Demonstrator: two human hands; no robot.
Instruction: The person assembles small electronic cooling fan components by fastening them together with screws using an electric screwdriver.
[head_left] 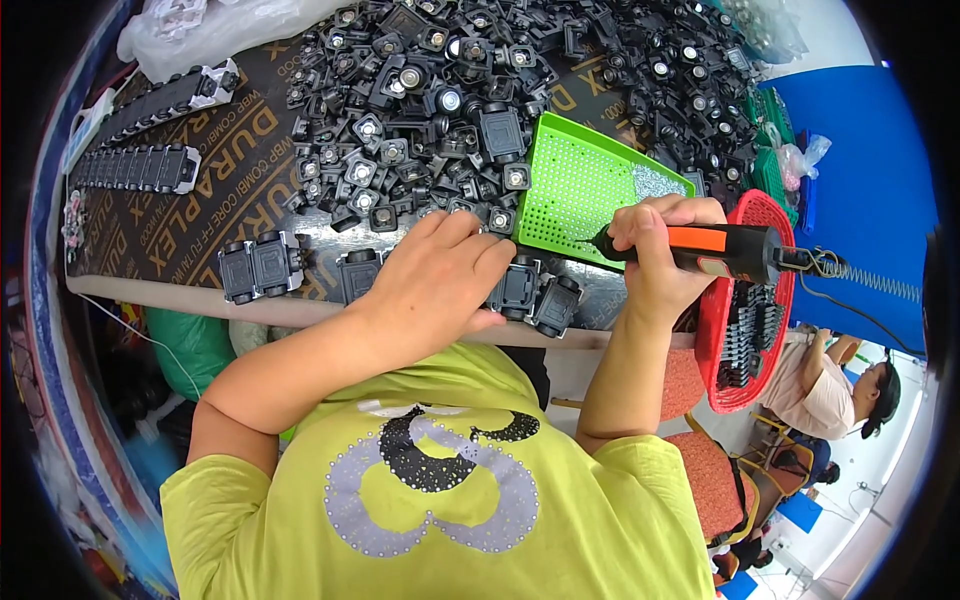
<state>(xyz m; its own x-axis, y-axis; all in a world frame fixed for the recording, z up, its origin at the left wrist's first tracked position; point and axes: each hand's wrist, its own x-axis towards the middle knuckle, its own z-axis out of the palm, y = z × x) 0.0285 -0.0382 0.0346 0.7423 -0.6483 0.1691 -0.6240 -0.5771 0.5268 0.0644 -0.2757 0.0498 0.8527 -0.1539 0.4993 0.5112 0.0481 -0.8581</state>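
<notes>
My right hand [664, 245] is wrapped round a black and orange electric screwdriver [715, 250]. It lies nearly level, its dark tip pointing left over the near edge of a green perforated basket [580, 180]. Small silvery screws [657, 181] are heaped at the basket's right end. My left hand [435, 265] reaches palm down across a short row of square black plastic housings [513, 290] by the table edge. Its thumb and bent fingers close about one housing, and the fingertips are partly hidden. Another housing [556, 306] adjoins on the right, and one [360, 275] shows beside my left wrist.
A large pile of black housings [420, 110] with round metal parts covers the back of the table [210, 220]. A joined pair [262, 266] and long assembled rows [140, 168] lie left. At right, a red basket [708, 345] holds black parts; a coiled cord [870, 280] trails from the screwdriver.
</notes>
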